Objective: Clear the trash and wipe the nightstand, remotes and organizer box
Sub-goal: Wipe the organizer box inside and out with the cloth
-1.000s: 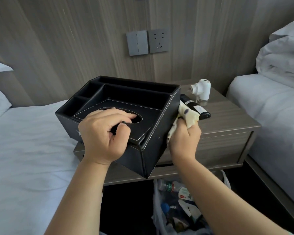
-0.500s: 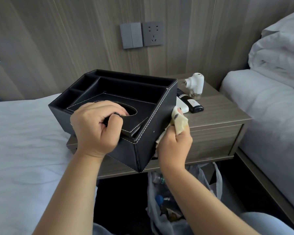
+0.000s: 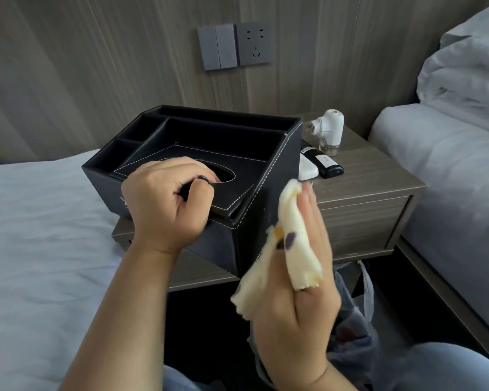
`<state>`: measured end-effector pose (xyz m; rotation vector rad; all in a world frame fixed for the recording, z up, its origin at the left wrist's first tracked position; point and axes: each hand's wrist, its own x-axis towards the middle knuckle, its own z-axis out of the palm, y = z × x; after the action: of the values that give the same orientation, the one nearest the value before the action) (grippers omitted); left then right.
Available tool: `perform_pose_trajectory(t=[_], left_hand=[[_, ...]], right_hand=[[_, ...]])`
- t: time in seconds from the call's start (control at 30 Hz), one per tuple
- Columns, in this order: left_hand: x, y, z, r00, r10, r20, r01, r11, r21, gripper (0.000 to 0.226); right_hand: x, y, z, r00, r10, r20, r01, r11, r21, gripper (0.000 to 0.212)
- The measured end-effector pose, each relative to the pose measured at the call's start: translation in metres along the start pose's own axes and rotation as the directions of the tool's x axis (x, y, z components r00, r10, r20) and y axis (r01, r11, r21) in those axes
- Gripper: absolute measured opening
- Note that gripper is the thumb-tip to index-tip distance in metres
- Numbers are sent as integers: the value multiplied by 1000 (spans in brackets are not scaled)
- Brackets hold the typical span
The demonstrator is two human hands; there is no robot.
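Over the nightstand (image 3: 373, 179), left hand (image 3: 167, 204) grips the organizer box (image 3: 209, 142); right hand (image 3: 299, 280) pinches a cloth (image 3: 291, 238)

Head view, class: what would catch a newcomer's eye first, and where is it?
The black organizer box dominates the centre, tilted over the nightstand, with the left hand gripping its tissue slot. Beside it, the right hand holds a pale yellow cloth.

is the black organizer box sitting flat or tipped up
Tipped: the organizer box tilts toward the camera, held by the left hand hooked in its oval opening.
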<state>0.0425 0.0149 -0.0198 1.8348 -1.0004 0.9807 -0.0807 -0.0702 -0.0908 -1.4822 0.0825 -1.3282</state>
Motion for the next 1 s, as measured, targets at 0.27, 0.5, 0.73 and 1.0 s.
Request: perform_pose_trajectory(t=[0.27, 0.5, 0.73, 1.0], left_hand=[[-1, 3, 1, 1000, 26, -3, -26, 999, 30, 32], [1, 5, 1, 1000, -4, 23, 3, 1000, 5, 32], [2, 6, 1, 1000, 8, 23, -8, 1000, 13, 32], [3, 6, 1, 1000, -11, 27, 11, 1000, 8, 32]], right_hand=[[-18, 26, 11, 949, 310, 53, -312, 950, 35, 50], [6, -10, 21, 992, 1, 123, -10, 997, 74, 45], [7, 27, 19, 949, 311, 48, -314, 933, 178, 48], [72, 9, 33, 997, 73, -26, -72, 996, 47, 46]])
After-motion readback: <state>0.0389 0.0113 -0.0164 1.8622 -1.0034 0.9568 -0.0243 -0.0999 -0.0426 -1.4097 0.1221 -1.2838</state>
